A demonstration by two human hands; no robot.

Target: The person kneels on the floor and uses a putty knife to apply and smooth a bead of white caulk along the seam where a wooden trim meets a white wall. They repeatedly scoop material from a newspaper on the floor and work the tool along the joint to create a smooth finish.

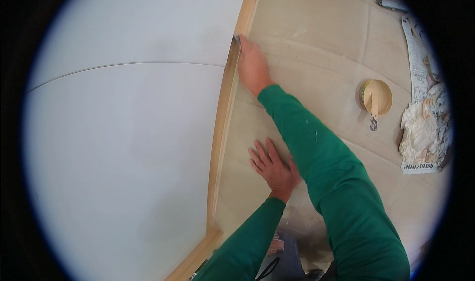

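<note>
— What have we got in the right hand [252,66]?

— Our fingers are curled shut around a small grey tool [237,38]; only its tip shows above the knuckles, so we cannot tell just what kind of tool it is. That tip sits against the wooden trim [223,108], right where the strip meets the white wall [123,132].

— And the left hand [273,167]?

— Open, holding nothing. We have it spread flat, palm down, on the paper-covered floor [316,38], just beside the trim and well back from the tool.

— So which way does the strip run from the grip?

— Its long axis goes straight away from us and back toward us, bending only with the lens. From the tool it runs on ahead toward the top of the view, and back past our left hand to a corner [210,236] low in the picture, where it turns. The right hand is the one on it, stretched far forward; the left is nearer our body and off the wood.

— Anything else close by?

— Off to the right, well apart from both hands, a roll of tape [381,94] with a putty knife [374,110] laid across it, then newspaper [420,73] under crumpled paper [425,127].
</note>
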